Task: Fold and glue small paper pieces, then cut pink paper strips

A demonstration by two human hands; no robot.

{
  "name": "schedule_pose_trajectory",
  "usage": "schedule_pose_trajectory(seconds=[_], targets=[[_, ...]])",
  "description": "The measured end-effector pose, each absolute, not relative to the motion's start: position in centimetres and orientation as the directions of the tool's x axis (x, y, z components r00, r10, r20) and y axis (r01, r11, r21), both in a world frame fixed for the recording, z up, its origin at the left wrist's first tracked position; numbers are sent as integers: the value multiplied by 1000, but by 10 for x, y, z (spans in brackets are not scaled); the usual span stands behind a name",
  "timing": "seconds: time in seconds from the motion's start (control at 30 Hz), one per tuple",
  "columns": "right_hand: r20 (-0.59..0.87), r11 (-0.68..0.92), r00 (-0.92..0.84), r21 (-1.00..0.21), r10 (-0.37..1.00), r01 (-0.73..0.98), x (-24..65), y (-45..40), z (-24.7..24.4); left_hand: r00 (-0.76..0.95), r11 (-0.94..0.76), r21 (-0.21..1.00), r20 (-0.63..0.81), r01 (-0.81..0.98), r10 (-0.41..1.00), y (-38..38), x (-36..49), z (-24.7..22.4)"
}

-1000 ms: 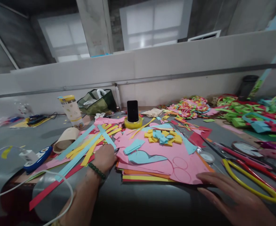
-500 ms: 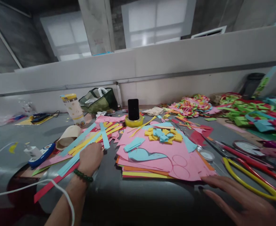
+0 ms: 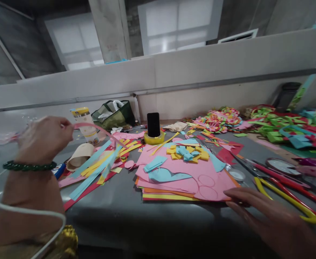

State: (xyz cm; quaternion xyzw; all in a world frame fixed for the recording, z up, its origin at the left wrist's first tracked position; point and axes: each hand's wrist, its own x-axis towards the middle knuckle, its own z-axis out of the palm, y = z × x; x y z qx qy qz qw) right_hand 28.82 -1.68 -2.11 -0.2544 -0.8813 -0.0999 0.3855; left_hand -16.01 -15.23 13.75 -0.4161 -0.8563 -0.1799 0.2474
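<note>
My left hand is raised at the left, its fingers pinching one end of a thin pink strip. The strip arcs right and down to the pile of blue, yellow and red strips. My right hand has fingers and thumb at the lower right corner of the stacked colored sheets, gripping that corner. On the pink top sheet lie small blue and yellow folded pieces, a blue cut shape and drawn circles.
A phone stands in a yellow tape roll behind the stack. Scissors with yellow handles and red-handled ones lie at right. A patterned tumbler, a cardboard tube and a green bag are at left.
My left hand has risen and moved left from the strip pile, now drawing up a pink strip. Round pink pieces and a yellow piece now show beside the pile. My right hand has closed on the stack's corner.
</note>
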Motion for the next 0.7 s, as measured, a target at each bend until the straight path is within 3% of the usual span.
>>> schedule_pose_trajectory(seconds=[0.07, 0.13, 0.2, 0.27, 0.37, 0.47, 0.57, 0.63, 0.7], targets=[[745, 837, -541, -42, 390, 545, 285, -19, -13, -552, 703, 61, 669, 708, 498, -143, -130, 148], [781, 801, -469, -66, 412, 595, 279, -21, -1, -421, 642, -27, 733, 766, 534, -130, -93, 150], [831, 780, -398, -66, 388, 622, 266, -23, 14, -200, 476, -175, 745, 862, 637, -118, -53, 145], [864, 805, -377, -53, 334, 591, 248, -25, 30, 117, 205, -348, 715, 915, 689, -111, -16, 137], [853, 894, -442, -60, 277, 444, 221, -21, 49, 482, -119, -499, 703, 858, 522, -116, 24, 128], [827, 945, -493, -129, 270, 302, 212, -6, 56, 562, -218, -518, 771, 827, 301, -124, 26, 124], [777, 925, -507, -265, 373, 274, 224, 11, 55, 574, -308, -504, 792, 807, 209, -115, 0, 115], [728, 875, -485, -408, 484, 261, 231, 17, 50, 562, -439, -437, 801, 785, 208, -100, -17, 103], [623, 763, -504, -635, 598, 121, 229, 18, 43, 524, -510, -366, 825, 779, 209, -83, -26, 91]])
